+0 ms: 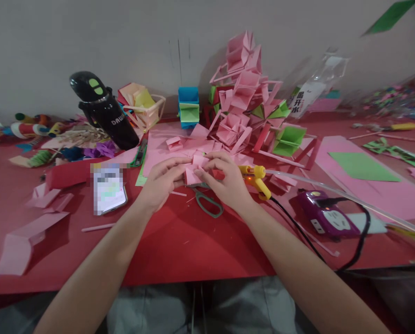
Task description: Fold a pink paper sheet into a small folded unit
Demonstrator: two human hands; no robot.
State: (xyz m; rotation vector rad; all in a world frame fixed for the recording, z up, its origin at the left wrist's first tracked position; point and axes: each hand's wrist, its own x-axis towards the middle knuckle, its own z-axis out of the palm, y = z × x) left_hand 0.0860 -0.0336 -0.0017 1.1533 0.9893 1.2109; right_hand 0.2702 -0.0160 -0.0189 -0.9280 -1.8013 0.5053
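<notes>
Between my two hands is a small piece of folded pink paper (pixel 192 174). My left hand (pixel 164 180) pinches its left side, while the fingers of my right hand (pixel 224 175) close on its right side. Just beneath lie scissors (pixel 209 204), their grey-green handle showing and the blades mostly hidden. To the right of my right hand rests a yellow hot glue gun (pixel 256 178) with a clear glue stick (pixel 298 178) out of its back and a small orange light. Behind my hands a pile of folded pink paper pieces (pixel 233 127) leans toward the wall.
A black bottle (pixel 106 111) and a phone (pixel 109 190) stand and lie to the left, near a green cutter (pixel 139 150). On the right are a purple power socket (pixel 327 213) with a black cord, a clear water bottle (pixel 315 83) and pink sheets (pixel 346 195). Pink strips (pixel 17 250) lie front left.
</notes>
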